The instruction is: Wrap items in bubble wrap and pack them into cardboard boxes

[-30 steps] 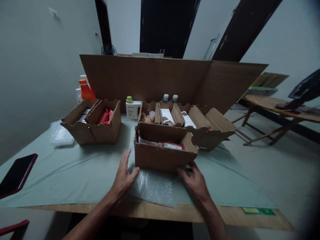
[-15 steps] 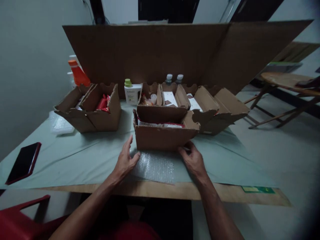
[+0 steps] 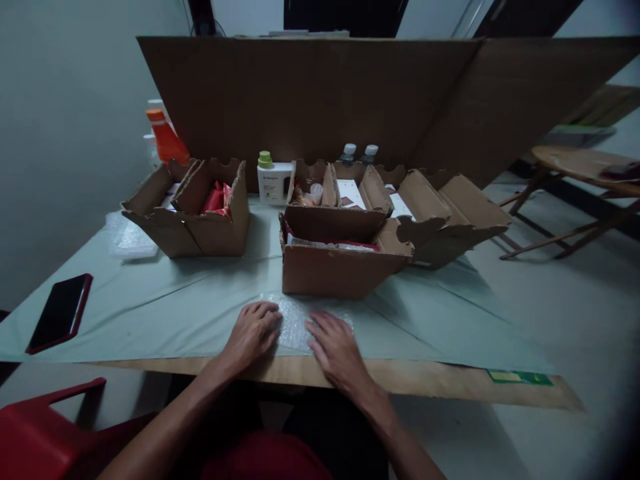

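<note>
A sheet of bubble wrap (image 3: pixel 295 328) lies flat on the cloth near the table's front edge. On its left side rests my left hand (image 3: pixel 254 332), palm down with the fingers slightly bent. My right hand (image 3: pixel 336 345) lies over the right side of the sheet, fingers stretched out and a little apart. Neither hand grips anything. Just beyond them stands an open cardboard box (image 3: pixel 340 272) with red and clear plastic packs partly visible inside; the hands are apart from it.
Two cardboard bins (image 3: pixel 215 237) stand at left, beside clear plastic packaging (image 3: pixel 131 237) and a phone (image 3: pixel 60 313). More bins (image 3: pixel 453 230) stand at right. A white bottle with a green cap (image 3: pixel 273 183), an orange bottle (image 3: pixel 167 141) and a tall cardboard panel (image 3: pixel 310 100) are behind.
Both hands have left the sides of the cardboard box and moved down and inward onto the bubble wrap. The box stays in place; the view has shifted slightly.
</note>
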`<state>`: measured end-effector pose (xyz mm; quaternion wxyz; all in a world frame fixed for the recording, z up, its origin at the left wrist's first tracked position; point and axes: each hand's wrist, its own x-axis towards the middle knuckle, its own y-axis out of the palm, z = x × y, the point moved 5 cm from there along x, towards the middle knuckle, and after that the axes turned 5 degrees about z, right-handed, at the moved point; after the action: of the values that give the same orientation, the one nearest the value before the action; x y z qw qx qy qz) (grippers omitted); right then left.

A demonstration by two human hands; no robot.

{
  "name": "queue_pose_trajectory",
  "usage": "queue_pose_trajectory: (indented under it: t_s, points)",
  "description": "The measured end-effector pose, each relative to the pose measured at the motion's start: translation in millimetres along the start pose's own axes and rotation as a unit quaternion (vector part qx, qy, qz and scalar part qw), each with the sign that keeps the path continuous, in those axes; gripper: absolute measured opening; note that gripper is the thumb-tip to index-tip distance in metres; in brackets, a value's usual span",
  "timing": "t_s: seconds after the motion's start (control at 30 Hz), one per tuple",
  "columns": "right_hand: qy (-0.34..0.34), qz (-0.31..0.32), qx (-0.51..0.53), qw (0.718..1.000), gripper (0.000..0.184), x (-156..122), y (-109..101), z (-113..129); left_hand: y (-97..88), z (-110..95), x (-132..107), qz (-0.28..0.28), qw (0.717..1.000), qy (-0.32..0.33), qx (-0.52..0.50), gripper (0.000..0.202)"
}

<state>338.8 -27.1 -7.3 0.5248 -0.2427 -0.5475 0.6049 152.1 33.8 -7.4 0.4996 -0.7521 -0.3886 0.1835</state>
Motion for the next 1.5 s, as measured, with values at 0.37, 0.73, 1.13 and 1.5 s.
queue_pose_trajectory:
  t_s: [0.37, 0.73, 1.13, 1.5]
  points:
    - [0.187, -0.042, -0.094, 0.977, 0.037, -23.2, -30.0, -65.3, -11.9, 25.3, -14.0, -0.134, 0.988, -0.068, 0.034, 0.037]
    - [0.172, -0.137, 0.164, 0.962, 0.011, -17.0, -59.7, -24.3, -16.8, 28.5, -15.2, -0.126, 0.960, -0.125, -0.216, 0.027]
    - [-0.180, -0.075, 0.097, 0.976, 0.054, 5.2, -22.1, 113.4, -62.2, 104.1, 16.9, -0.187, 0.968, -0.137, -0.094, 0.044]
    - [-0.124, 0.023, 0.116, 0.985, 0.033, 19.6, 16.5, 94.9, -49.9, 12.9, -108.4, -0.067, 0.988, 0.010, -0.138, 0.055]
